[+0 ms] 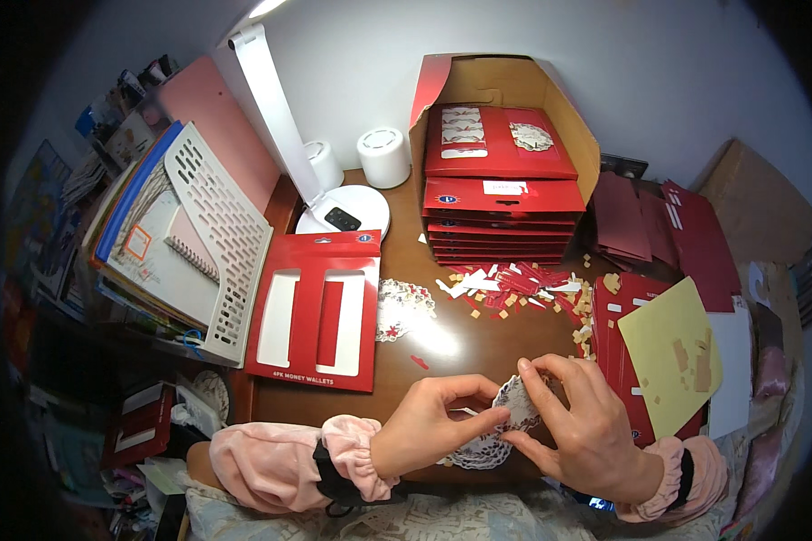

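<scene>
Between both hands, a white scalloped paper cut-out (519, 406) with a dark floral print stands tilted above the near edge of the desk. My left hand (442, 419) pinches its left side with thumb and fingers. On the other side, my right hand (586, 424) grips it between thumb and fingertips. More scalloped paper (481, 453) shows just below, partly hidden by the hands. Farther off lie similar cut-outs (404, 309) with red and dark print, next to a flat red card package (359, 316) with two cut windows.
An open carton (564, 117) at the back holds stacked red packages (505, 198). Red and white scraps (514, 281) and small tan squares litter the desk before it. A white lamp (347, 212) and file rack (230, 279) stand left. A yellow sheet (663, 338) lies on red cards at right.
</scene>
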{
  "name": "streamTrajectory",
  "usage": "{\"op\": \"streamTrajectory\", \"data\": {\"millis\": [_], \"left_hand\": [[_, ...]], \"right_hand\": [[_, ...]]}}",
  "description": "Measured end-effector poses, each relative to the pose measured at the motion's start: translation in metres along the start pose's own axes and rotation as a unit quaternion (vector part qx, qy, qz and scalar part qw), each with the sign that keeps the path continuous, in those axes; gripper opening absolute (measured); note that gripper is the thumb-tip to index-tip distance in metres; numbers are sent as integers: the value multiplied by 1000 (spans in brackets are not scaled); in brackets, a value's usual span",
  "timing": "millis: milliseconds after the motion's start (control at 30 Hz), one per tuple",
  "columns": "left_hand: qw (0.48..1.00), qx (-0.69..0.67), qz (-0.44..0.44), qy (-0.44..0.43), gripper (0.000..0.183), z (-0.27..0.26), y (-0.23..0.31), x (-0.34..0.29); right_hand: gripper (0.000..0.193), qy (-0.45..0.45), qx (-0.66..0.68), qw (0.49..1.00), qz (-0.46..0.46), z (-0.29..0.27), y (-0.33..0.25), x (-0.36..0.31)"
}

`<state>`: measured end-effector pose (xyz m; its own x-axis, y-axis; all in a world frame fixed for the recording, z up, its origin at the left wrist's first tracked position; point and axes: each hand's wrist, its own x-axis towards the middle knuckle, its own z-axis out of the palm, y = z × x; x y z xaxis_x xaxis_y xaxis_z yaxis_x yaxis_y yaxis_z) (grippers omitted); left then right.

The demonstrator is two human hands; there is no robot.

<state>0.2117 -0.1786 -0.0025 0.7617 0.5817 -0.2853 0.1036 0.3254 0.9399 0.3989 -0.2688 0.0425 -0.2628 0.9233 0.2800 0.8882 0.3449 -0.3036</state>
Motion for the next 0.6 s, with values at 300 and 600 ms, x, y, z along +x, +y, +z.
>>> {"op": "streamTrajectory", "data": {"millis": [300, 600], "left_hand": [[998, -50, 26, 5, 22, 5, -4, -6], [997, -68, 21, -29, 30, 2, -4, -8]], "right_hand": [[74, 8, 77, 997, -5, 5, 3, -2], [72, 15, 140, 990, -3, 6, 12, -3]]}}
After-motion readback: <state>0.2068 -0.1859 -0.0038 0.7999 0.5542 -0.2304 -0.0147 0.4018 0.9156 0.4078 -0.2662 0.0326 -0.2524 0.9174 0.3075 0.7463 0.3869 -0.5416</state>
